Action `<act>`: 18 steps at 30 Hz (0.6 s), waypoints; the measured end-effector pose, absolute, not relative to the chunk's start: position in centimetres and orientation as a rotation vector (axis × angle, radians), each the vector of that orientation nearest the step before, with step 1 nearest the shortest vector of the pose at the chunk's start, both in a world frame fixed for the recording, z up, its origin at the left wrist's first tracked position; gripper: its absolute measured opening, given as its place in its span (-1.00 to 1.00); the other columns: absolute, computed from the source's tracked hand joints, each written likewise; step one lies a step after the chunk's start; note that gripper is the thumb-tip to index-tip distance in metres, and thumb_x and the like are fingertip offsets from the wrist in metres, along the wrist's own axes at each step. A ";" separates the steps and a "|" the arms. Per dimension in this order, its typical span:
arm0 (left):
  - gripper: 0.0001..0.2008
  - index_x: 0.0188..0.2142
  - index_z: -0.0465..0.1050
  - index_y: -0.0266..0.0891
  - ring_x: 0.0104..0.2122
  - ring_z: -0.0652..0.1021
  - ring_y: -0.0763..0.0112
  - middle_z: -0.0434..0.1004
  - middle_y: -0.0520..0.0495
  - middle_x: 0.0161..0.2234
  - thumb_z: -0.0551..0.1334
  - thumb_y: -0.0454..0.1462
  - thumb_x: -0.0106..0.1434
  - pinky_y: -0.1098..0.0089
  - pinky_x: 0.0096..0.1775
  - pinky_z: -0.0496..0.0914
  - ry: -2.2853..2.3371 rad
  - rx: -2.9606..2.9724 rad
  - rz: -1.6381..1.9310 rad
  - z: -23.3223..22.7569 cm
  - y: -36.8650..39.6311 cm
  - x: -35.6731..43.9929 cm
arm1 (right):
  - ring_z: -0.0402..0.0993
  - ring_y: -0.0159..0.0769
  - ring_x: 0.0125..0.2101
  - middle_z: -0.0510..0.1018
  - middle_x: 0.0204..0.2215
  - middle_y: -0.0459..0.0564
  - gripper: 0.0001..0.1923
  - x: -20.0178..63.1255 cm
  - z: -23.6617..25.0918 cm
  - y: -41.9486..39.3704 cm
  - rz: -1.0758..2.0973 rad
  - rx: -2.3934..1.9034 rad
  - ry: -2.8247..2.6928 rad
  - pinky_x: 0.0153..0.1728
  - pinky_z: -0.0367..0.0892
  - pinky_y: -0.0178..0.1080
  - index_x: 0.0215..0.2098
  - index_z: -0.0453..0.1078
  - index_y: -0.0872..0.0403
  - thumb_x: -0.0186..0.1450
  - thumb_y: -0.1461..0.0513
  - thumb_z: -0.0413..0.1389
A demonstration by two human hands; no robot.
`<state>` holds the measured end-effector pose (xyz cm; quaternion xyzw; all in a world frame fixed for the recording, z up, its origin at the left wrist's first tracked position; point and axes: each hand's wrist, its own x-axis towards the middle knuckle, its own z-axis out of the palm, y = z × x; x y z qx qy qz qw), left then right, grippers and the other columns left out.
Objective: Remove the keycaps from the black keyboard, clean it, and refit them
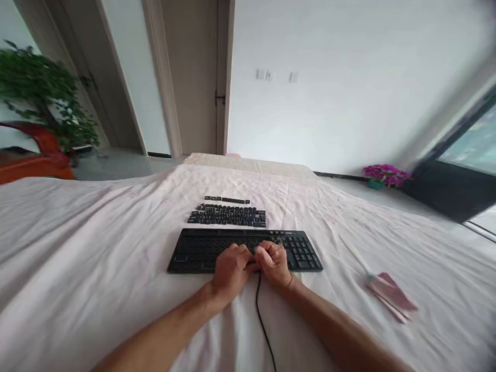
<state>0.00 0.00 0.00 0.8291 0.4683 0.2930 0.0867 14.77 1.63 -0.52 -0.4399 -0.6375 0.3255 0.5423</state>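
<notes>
A black keyboard (201, 248) lies on a pale pink cloth (96, 258), its main key area looking bare while the number pad (304, 250) still has keys. Rows of loose black keycaps (228, 215) are laid out just behind it, with a thin row of keycaps (228, 199) farther back. My left hand (231, 268) and my right hand (276, 263) rest side by side on the keyboard's front middle. Their fingers are curled and the fingertips meet. Anything pinched between them is hidden. A black cable (263, 320) runs from between my hands toward me.
A pink cloth with a white stick (389, 292) lies to the right on the sheet. Far left are a green plant (42, 93) and an orange-red chair (34, 160). A door (189, 77), a white wall, pink flowers (385, 174) and a dark window frame (453, 191) stand behind.
</notes>
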 end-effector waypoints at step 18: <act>-0.77 -0.15 0.49 -0.10 -0.32 0.59 0.40 0.62 0.06 -0.32 0.28 -0.26 0.16 0.42 -0.24 0.40 1.341 1.806 1.080 -0.1 1.0 -0.5 | 0.29 -0.37 -0.51 0.40 -0.57 -0.05 -0.59 15.2 1.2 0.7 0.237 -0.845 -1.975 -0.40 0.20 -0.28 -0.50 0.30 0.07 0.43 0.12 -0.15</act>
